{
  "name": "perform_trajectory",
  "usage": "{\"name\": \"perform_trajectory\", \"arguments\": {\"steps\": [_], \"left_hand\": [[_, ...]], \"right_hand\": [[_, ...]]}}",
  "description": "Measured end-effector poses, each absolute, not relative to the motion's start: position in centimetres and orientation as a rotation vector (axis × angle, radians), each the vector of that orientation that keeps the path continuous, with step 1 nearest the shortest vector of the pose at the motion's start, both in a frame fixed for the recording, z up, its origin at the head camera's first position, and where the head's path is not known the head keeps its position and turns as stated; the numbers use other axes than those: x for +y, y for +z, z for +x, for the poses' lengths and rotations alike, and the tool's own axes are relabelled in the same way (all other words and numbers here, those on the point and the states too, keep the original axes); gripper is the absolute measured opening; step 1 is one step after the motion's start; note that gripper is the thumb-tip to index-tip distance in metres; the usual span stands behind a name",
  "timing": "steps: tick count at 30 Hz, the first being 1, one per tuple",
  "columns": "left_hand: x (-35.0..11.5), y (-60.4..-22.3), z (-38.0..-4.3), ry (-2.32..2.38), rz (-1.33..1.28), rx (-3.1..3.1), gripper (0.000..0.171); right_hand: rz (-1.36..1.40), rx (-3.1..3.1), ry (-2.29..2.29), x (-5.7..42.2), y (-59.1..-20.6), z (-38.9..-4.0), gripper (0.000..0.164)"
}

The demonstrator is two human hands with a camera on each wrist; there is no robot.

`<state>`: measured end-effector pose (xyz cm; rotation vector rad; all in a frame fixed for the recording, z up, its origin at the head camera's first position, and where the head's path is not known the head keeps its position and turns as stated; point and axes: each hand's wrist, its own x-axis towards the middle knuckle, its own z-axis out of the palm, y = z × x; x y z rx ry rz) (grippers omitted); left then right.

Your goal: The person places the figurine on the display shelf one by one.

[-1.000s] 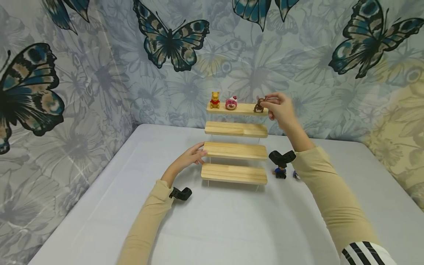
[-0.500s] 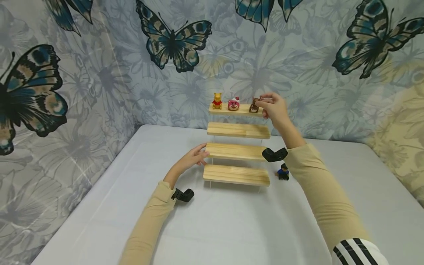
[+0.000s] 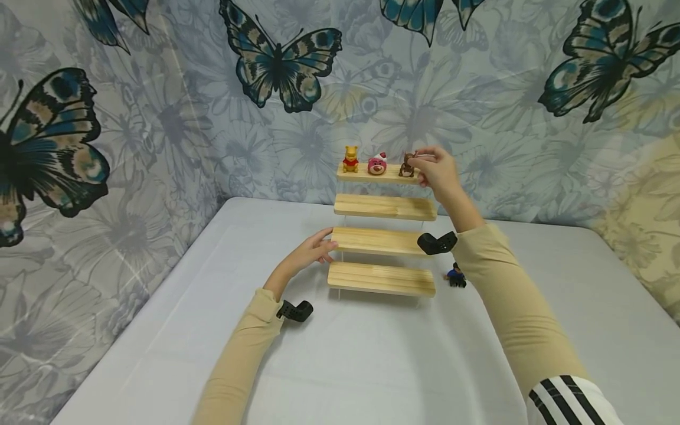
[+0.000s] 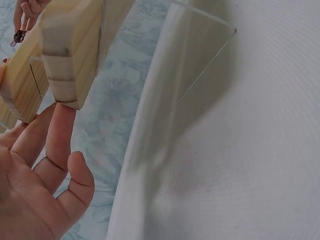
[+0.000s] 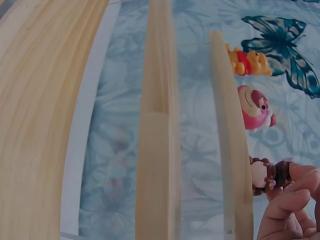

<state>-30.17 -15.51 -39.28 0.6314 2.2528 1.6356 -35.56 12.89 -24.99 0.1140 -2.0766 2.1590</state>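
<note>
My right hand (image 3: 438,172) pinches a small brown toy figure (image 3: 406,166) by its upper part at the right end of the top shelf. In the right wrist view the figure's pale belly (image 5: 259,173) shows, and its base is right at the board. Left of it on that shelf stand a pink bear-head figure (image 3: 377,164) with a red-and-white hat and a yellow bear figure (image 3: 350,159) in a red shirt. My left hand (image 3: 305,257) touches the left ends of the wooden tiers with extended fingers; a fingertip (image 4: 65,112) meets a board's end (image 4: 65,90) in the left wrist view.
The four-tier stand has bare lower boards (image 3: 381,278) on thin clear legs. A small dark-haired figure in blue (image 3: 455,276) is on the white table (image 3: 340,366), right of the stand. Behind it hangs a butterfly-patterned cloth (image 3: 297,153).
My right hand has shifted the brown figure slightly left along the top shelf, toward the pink one. The left hand keeps its place at the stand; the head view has shifted a little.
</note>
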Motion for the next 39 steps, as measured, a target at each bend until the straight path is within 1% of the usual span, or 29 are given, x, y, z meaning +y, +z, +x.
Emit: {"name": "perform_trajectory", "arguments": {"steps": [5, 8, 13, 18, 25, 34, 39], "left_hand": [[-15.4, -37.7, -29.1, 1.64, 0.645, 2.241, 0.058], [-15.2, -36.6, -28.2, 1.622, 0.643, 2.251, 0.058], [-15.1, -36.3, -27.9, 1.615, 0.644, 2.266, 0.058], [-15.1, -36.5, -28.0, 1.607, 0.646, 2.268, 0.058], [-15.4, -39.3, -30.2, 1.621, 0.628, 2.27, 0.06], [-15.4, -39.3, -30.1, 1.633, 0.651, 2.277, 0.065], [-15.4, -39.2, -30.0, 1.627, 0.638, 2.283, 0.064]], "right_hand": [[0.154, -2.106, 2.161, 13.2, -24.9, -35.5, 0.018], [0.163, -2.17, 2.129, 13.4, -24.8, -35.5, 0.019], [0.172, -2.26, 2.085, 13.8, -24.6, -35.4, 0.025], [0.199, -2.283, 2.075, 14.4, -24.8, -35.0, 0.029], [0.239, -2.415, 1.967, 15.9, -25.2, -34.6, 0.033], [0.312, -2.421, 1.943, 17.2, -26.1, -33.2, 0.041], [0.356, -2.356, 1.977, 17.9, -26.6, -32.0, 0.038]]}}
